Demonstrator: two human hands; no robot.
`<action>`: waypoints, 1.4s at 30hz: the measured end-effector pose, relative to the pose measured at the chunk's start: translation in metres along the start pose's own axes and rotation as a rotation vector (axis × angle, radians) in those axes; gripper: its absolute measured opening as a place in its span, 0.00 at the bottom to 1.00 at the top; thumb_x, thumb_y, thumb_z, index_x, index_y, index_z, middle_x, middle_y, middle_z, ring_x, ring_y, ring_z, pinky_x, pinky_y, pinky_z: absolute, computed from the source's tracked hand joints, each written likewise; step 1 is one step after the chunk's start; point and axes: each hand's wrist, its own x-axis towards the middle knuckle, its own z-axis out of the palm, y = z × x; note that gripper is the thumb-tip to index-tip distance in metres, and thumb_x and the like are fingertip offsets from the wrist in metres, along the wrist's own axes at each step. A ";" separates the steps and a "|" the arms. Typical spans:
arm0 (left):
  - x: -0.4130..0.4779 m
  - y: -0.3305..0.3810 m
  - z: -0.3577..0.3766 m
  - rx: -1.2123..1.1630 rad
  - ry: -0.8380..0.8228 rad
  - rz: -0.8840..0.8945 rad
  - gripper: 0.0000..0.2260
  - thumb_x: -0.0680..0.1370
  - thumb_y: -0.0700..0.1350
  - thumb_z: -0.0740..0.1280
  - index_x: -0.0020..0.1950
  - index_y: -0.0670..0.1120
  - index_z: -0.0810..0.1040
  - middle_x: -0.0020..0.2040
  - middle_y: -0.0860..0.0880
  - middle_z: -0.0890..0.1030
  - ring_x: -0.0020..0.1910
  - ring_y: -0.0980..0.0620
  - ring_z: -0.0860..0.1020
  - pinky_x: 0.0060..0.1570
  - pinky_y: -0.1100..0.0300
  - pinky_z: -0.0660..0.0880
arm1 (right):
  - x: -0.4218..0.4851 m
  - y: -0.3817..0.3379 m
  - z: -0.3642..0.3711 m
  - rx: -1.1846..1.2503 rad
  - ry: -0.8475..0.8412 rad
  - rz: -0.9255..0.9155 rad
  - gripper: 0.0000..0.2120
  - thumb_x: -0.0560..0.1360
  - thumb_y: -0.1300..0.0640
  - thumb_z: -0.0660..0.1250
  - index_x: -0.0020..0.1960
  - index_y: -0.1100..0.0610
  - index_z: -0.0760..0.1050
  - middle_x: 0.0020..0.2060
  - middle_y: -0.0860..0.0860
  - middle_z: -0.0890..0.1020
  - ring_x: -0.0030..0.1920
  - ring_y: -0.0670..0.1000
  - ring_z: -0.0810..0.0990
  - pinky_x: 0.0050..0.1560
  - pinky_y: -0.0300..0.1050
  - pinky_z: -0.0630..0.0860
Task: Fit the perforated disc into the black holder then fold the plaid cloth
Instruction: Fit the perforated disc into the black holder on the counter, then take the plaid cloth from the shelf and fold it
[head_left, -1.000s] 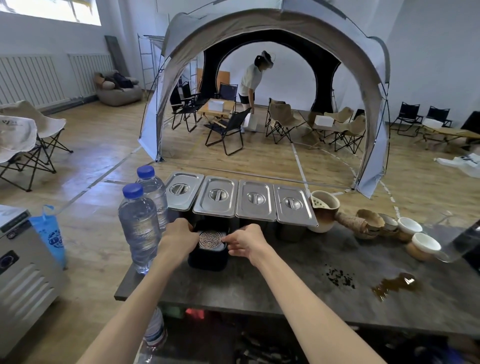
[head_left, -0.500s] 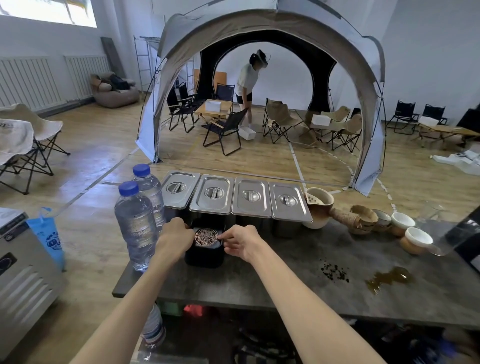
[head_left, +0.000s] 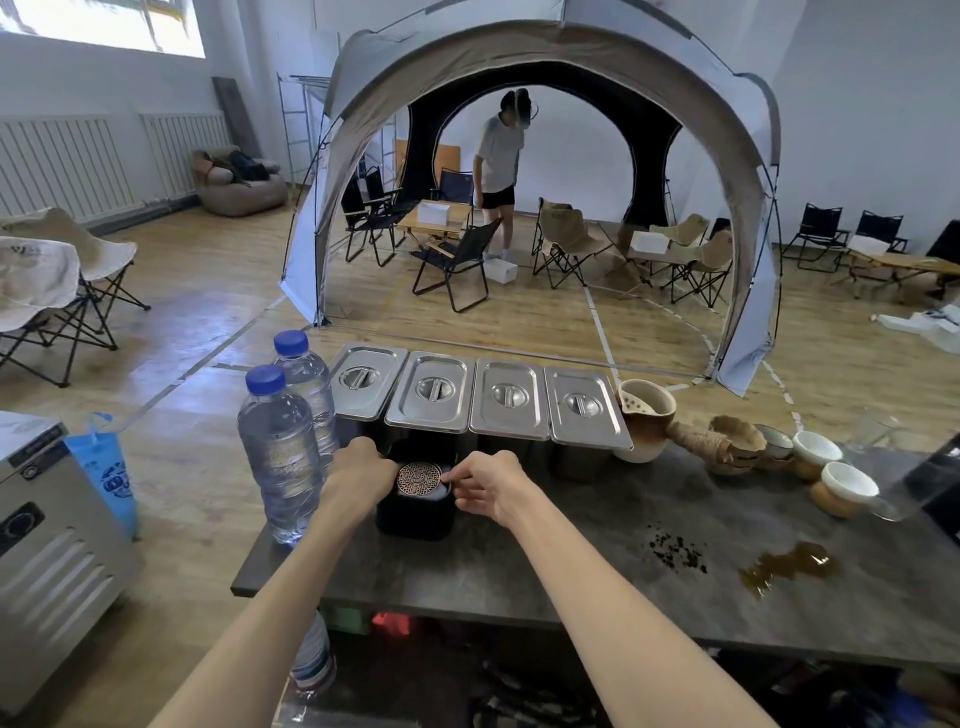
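Note:
A round, copper-coloured perforated disc (head_left: 418, 476) lies on top of the black holder (head_left: 415, 514), which stands on the grey table (head_left: 545, 571) in front of the steel tubs. My left hand (head_left: 358, 470) grips the holder's left side. My right hand (head_left: 485, 483) pinches the disc's right edge with thumb and forefinger. The disc looks slightly tilted over a pale inner part of the holder. No plaid cloth shows anywhere in view.
Two water bottles (head_left: 280, 452) stand left of the holder. Four lidded steel tubs (head_left: 480, 402) line the table's far edge. Ceramic pitcher (head_left: 647, 423) and cups (head_left: 847, 486) sit to the right, near scattered tea leaves (head_left: 675, 551) and a brown spill (head_left: 784, 566). A person stands in the tent beyond.
My right hand's fingers have shifted along the disc's right edge. The left hand stays on the holder. The camera has moved slightly.

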 end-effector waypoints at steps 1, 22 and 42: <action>-0.001 0.000 0.000 0.012 0.005 0.009 0.13 0.73 0.43 0.67 0.54 0.38 0.79 0.54 0.36 0.81 0.54 0.36 0.78 0.46 0.53 0.71 | -0.001 -0.001 -0.001 -0.016 -0.017 -0.004 0.11 0.65 0.71 0.72 0.44 0.65 0.73 0.30 0.55 0.76 0.28 0.49 0.75 0.27 0.41 0.75; -0.039 0.015 -0.012 -0.318 -0.148 0.156 0.06 0.76 0.43 0.67 0.46 0.42 0.82 0.32 0.44 0.78 0.26 0.50 0.73 0.22 0.64 0.67 | -0.039 -0.004 -0.066 0.039 -0.096 -0.096 0.03 0.72 0.67 0.70 0.41 0.66 0.77 0.33 0.58 0.79 0.31 0.50 0.77 0.29 0.36 0.79; -0.157 -0.056 0.077 -0.571 -0.767 0.028 0.09 0.79 0.45 0.66 0.53 0.39 0.80 0.46 0.43 0.86 0.32 0.52 0.81 0.22 0.63 0.73 | -0.107 0.123 -0.185 0.151 -0.028 -0.132 0.06 0.74 0.63 0.69 0.50 0.64 0.79 0.39 0.57 0.83 0.35 0.51 0.82 0.37 0.41 0.80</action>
